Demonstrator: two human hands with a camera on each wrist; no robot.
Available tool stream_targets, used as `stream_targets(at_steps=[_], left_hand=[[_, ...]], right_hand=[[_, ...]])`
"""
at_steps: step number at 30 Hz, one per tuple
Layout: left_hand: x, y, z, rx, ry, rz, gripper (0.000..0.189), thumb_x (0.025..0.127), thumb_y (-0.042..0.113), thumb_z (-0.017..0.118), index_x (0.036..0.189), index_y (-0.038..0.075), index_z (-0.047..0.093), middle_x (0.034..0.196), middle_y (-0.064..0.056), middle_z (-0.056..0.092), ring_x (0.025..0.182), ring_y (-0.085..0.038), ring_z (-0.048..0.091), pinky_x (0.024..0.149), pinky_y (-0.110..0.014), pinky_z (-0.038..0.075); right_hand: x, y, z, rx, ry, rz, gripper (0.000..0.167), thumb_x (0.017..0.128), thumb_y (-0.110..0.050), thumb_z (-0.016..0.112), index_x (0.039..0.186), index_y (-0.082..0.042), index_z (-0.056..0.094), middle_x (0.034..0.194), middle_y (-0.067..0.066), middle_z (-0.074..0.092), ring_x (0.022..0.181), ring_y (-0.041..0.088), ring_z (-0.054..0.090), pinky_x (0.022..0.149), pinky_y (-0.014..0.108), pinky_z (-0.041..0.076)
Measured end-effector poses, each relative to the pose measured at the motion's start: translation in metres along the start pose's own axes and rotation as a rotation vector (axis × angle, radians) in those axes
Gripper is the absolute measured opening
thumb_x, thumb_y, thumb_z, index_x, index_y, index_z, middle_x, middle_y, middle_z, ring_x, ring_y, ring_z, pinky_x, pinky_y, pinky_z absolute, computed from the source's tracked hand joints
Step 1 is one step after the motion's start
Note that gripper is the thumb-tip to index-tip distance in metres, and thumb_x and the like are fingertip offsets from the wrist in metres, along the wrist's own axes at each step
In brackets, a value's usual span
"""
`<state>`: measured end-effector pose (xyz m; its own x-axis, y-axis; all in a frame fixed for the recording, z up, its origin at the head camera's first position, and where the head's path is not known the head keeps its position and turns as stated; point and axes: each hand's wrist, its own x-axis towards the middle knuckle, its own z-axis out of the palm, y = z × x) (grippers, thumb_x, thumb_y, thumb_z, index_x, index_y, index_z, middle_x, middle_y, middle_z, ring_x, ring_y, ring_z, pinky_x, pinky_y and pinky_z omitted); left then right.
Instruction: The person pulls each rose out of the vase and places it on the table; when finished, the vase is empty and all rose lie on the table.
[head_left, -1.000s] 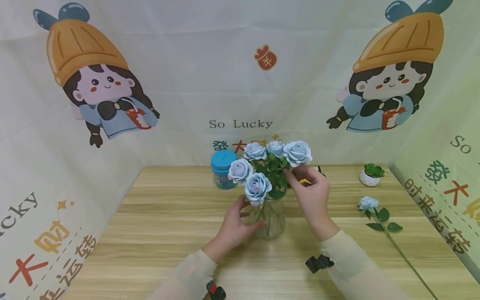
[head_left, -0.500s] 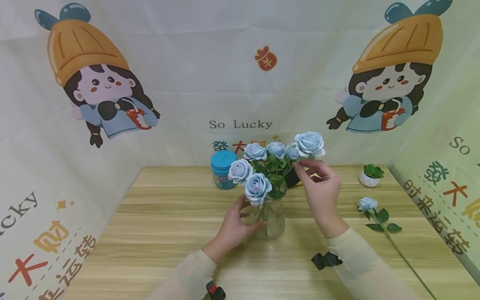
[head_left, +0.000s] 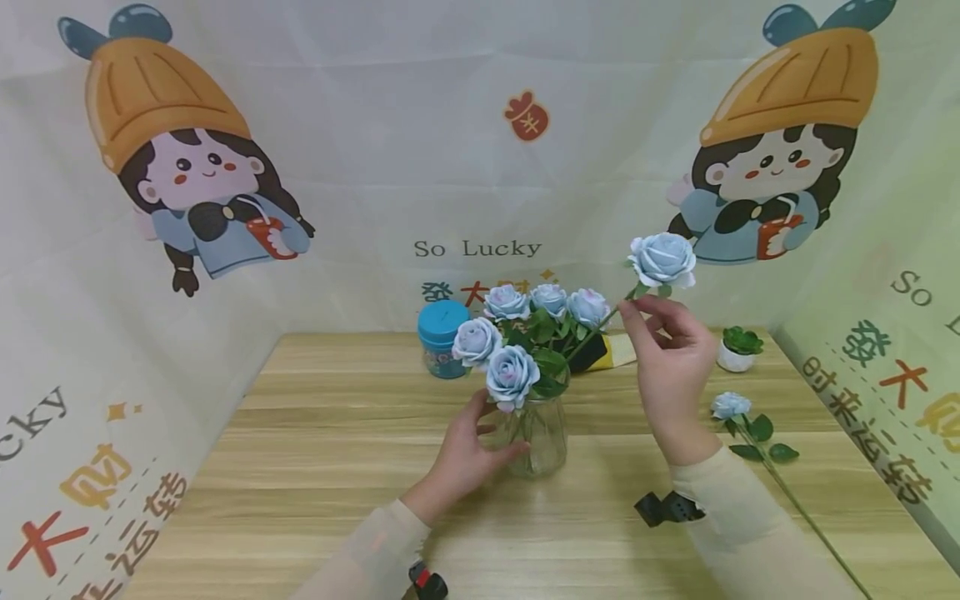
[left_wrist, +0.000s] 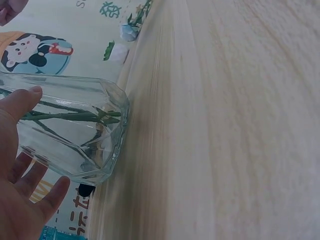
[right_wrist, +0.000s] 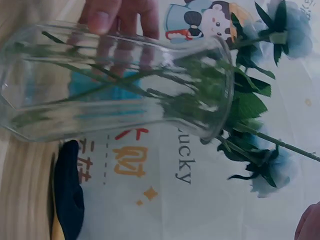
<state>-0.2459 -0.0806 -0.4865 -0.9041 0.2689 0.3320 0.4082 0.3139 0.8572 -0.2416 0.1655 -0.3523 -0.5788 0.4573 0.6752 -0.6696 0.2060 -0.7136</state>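
A clear glass vase [head_left: 551, 442] stands on the table with several pale blue roses [head_left: 513, 377] in it. Around its left side my left hand [head_left: 467, 454] holds it, thumb at the front and fingers curved behind. Stems cross inside the vase [left_wrist: 75, 127] in the left wrist view. My right hand [head_left: 675, 379] pinches one blue rose [head_left: 663, 260] just below its head, up and right of the others. That rose's stem slants down into the vase mouth. In the right wrist view the vase [right_wrist: 125, 107] shows whole, with only a fingertip of the right hand at the edge.
A single blue rose [head_left: 731, 406] lies on the table at right, its stem running to the front. Behind stand a blue-lidded jar [head_left: 444, 337], a black and yellow object [head_left: 596, 354] and a small potted succulent [head_left: 739, 348]. A printed cloth [head_left: 337, 208] encloses the table.
My right hand has moved up and to the right with the pinched rose, drawing its head away from the bunch and baring more stem. My left hand has stayed on the vase.
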Motion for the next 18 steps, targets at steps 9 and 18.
stream_targets(at_steps=[9,18], left_hand=[[0.000,0.001,-0.001,-0.001,-0.003,0.003,0.080,0.079,0.019,0.091,0.146,0.009,0.049,0.141,-0.008,0.061,0.127,-0.029,0.062,0.100,-0.051,0.058],[-0.001,0.002,-0.001,0.000,-0.003,-0.007,0.081,0.080,0.020,0.091,0.147,0.010,0.048,0.142,-0.009,0.061,0.128,-0.030,0.062,0.101,-0.051,0.057]], right_hand=[[0.029,-0.015,-0.013,0.065,0.055,-0.039,0.015,0.089,-0.012,0.081,0.097,0.001,0.080,0.090,-0.006,0.078,0.065,0.007,0.053,0.049,0.015,0.037],[0.050,-0.030,-0.028,0.286,0.136,0.001,0.016,0.083,0.000,0.084,0.094,0.008,0.077,0.078,0.000,0.076,0.063,0.008,0.056,0.050,0.014,0.039]])
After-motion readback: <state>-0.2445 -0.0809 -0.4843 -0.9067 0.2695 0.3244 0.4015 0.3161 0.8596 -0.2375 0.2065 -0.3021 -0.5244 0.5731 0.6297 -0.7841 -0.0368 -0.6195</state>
